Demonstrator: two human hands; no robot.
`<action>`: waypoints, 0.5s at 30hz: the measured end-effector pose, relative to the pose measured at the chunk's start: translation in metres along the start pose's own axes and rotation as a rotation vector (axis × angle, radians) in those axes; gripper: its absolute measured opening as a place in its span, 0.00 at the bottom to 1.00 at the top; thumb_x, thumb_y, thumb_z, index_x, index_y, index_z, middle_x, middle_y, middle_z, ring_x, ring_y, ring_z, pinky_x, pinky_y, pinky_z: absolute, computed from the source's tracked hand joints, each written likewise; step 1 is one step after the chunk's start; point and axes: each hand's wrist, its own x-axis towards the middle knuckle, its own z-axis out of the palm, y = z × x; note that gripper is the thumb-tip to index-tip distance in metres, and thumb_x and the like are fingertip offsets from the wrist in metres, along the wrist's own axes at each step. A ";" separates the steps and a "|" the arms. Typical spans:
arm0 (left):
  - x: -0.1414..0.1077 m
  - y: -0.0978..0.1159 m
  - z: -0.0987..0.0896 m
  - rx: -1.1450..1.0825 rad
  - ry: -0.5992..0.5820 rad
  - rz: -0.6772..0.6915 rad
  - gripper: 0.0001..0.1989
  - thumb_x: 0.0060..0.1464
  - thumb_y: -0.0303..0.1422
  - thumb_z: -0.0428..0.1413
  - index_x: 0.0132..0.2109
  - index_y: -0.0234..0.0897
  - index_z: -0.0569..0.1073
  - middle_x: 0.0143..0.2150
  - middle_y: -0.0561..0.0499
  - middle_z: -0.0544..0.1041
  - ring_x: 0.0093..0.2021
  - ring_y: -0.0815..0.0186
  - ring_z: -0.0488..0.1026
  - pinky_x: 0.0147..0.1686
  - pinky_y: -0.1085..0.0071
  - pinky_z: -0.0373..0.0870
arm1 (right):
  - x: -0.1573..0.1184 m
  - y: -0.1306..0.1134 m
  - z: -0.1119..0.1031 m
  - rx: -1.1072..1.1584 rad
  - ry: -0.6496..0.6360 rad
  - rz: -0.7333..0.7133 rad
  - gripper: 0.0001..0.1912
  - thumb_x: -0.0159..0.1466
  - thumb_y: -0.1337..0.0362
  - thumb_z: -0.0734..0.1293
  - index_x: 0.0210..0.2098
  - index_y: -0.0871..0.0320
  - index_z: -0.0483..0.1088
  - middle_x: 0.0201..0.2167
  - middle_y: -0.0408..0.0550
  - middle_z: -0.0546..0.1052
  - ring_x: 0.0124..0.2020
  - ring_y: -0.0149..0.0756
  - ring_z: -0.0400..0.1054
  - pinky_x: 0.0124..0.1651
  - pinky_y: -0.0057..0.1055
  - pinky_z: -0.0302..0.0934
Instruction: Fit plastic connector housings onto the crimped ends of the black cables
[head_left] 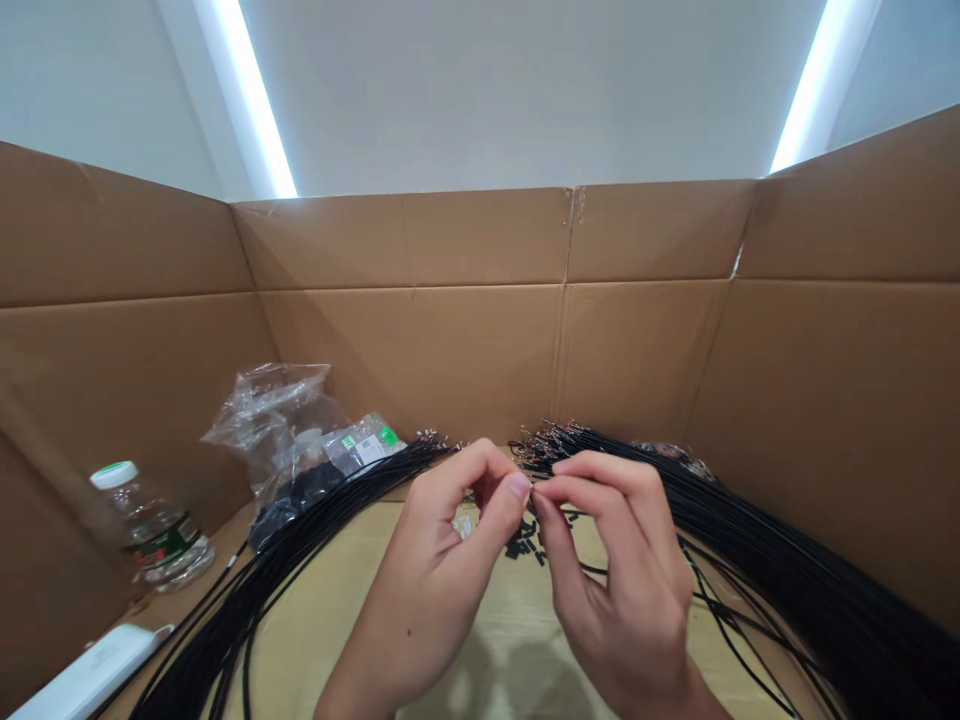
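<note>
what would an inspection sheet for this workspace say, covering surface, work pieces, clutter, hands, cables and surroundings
Surface: tan cardboard sheet
Work pieces: small black pieces scattered mid-surface; anything pinched is too small to identify
Clutter: clear plastic bag, white-capped bottle and white plastic block at left
Hands: left hand and right hand pinched, tips nearly touching
Cables: left black cable bundle and right black cable bundle
Surroundings: cardboard walls on three sides, ceiling light strips overhead

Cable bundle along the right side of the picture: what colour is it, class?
Black; the cable bundle shows best in the head view.
</note>
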 end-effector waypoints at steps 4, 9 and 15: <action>0.000 -0.003 -0.001 -0.038 0.022 -0.027 0.15 0.75 0.39 0.57 0.36 0.40 0.74 0.33 0.56 0.71 0.35 0.68 0.67 0.37 0.73 0.66 | 0.006 0.000 -0.001 0.281 -0.034 0.274 0.06 0.75 0.72 0.68 0.43 0.57 0.76 0.44 0.47 0.74 0.46 0.30 0.73 0.46 0.25 0.72; 0.002 -0.003 0.002 -0.040 0.047 -0.035 0.16 0.74 0.39 0.57 0.36 0.39 0.72 0.33 0.56 0.70 0.34 0.68 0.65 0.36 0.72 0.64 | 0.011 0.001 -0.006 0.473 -0.107 0.414 0.07 0.76 0.68 0.68 0.40 0.55 0.75 0.42 0.45 0.74 0.40 0.30 0.73 0.39 0.26 0.71; 0.000 -0.003 0.003 -0.048 0.056 -0.050 0.15 0.74 0.39 0.57 0.36 0.39 0.73 0.32 0.56 0.70 0.34 0.68 0.66 0.36 0.72 0.64 | 0.008 0.003 -0.004 0.457 -0.103 0.424 0.07 0.74 0.69 0.69 0.38 0.55 0.75 0.41 0.44 0.74 0.39 0.30 0.73 0.38 0.28 0.69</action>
